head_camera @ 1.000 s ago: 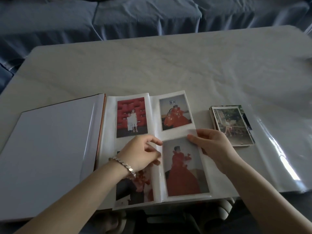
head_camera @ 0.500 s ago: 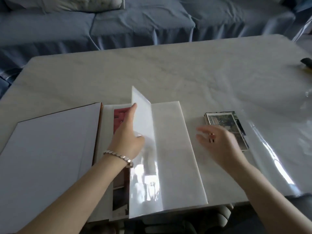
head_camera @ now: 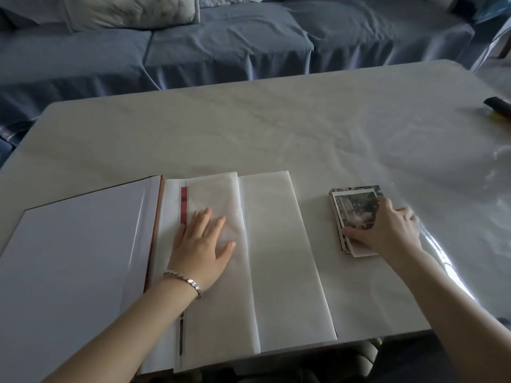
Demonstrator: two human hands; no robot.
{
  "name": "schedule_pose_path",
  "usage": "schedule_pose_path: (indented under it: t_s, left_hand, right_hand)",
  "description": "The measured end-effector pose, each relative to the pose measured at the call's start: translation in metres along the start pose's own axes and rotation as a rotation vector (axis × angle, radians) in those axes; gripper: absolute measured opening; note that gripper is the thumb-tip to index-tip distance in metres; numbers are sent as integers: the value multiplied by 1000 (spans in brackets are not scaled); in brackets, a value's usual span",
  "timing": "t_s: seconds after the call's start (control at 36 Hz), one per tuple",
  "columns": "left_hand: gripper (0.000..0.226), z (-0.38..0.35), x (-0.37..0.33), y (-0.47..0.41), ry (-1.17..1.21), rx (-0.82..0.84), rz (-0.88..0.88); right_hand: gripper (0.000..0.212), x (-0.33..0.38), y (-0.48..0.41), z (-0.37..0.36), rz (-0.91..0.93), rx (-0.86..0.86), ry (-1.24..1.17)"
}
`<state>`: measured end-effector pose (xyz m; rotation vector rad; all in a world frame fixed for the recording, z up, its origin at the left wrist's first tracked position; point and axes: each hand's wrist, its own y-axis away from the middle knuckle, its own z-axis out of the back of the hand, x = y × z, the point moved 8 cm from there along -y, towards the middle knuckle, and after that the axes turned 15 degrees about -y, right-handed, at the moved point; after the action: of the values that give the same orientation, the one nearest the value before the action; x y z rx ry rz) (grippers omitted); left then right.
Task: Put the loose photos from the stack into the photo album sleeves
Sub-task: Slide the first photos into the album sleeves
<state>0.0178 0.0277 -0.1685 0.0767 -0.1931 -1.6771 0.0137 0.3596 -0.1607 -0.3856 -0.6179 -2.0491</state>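
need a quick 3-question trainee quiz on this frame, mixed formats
1. Which hand is on the stack?
2. True or false: the left hand holds a page up off the album.
3. The stack lies: A) left of the album B) right of the album C) on the album.

Key: 1 the right hand; 2 false, it lies flat on the page; 3 B.

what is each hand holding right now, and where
Right hand grips the photo stack across its width, thumb on the left edge. Left hand lies flat on the album page, holding nothing.
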Motion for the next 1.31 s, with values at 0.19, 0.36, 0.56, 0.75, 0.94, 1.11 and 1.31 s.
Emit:
schedule_pose_path:
  t_s: [0.19,0.36,0.56,0.75,0.94,1.11,1.31]
  left_hand:
    - [59,-1,2,2,-25,-42,32]
    - [73,4,1,0,-51,-106,22]
    - [85,-11,14,-3,-126,-51,25]
    - [87,-6,20,4,-96,-126,23]
    - [64,-9,19,4,-13,-165,-7]
    - [58,-3,17,6,59,-263,-11]
    - [63,-9,18,5,63,-262,-15]
  right_hand:
    - [85,-3,-7,10,27,-85,-135]
    - [17,6,-6,21,259,-157,-389]
    - [24,39,12,28,386,-116,-729]
    - [40,81,17,-16,289,17,-705]
    - [40,135,31,-48,461,8,-433]
    - [30,161,33,-57,529,-68,-576]
    - [26,179,38,-65,663,-146,-516]
